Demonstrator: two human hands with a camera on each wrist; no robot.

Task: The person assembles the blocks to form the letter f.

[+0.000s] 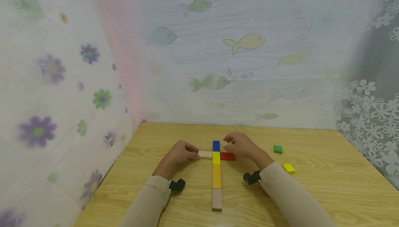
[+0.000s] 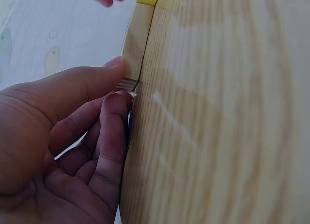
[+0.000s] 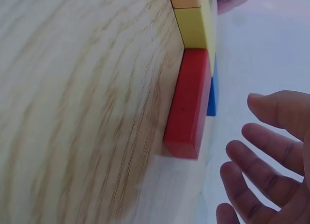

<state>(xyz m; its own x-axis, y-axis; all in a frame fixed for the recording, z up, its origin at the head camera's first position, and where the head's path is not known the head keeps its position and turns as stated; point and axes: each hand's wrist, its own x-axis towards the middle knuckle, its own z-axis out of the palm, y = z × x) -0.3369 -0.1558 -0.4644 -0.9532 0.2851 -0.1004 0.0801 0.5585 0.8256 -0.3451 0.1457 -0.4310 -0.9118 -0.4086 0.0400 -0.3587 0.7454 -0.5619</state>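
Note:
A row of wooden blocks forms a cross on the table: a blue block [image 1: 216,146] at the far tip, then a yellow block [image 1: 216,158], an orange block [image 1: 216,176] and a greyish-brown block [image 1: 216,199] nearest me. My left hand [image 1: 182,152] pinches the outer end of a plain wood block [image 2: 138,42] that forms the left arm; some fingertips are hidden behind it. A red block [image 3: 189,100] makes the right arm. Above and beside it hovers my right hand [image 1: 241,145], its fingers [image 3: 261,173] spread and loosely bent, touching no block.
Off to the right on the table [image 1: 330,185] lie a loose green block [image 1: 278,149] and a loose yellow block [image 1: 289,168]. Curtains with fish [image 1: 215,81] and flowers [image 1: 38,132] hang behind and to the left.

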